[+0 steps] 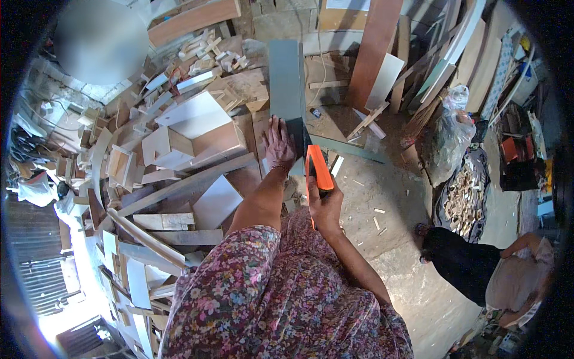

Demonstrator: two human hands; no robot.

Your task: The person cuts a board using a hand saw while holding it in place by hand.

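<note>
My left hand [278, 143] lies flat with its fingers stretched out on the near part of a long grey-green board [286, 78]. The board points away from me, and a dark patch covers it beside my fingers. Just right of the board's near part, my right hand [326, 206] is wrapped round the orange and black handle of a hand saw [320, 167]. A dark, narrow piece of its blade shows at the board's right edge; most of the blade is hidden or seen edge-on.
Wood offcuts and a white box-like piece [194, 128] are heaped at left. Tall planks [373, 54] lean at the back right. A clear plastic bag [445, 143] and a dark sack of wood scraps [469, 191] stand at right. Another person [466, 269] is at lower right.
</note>
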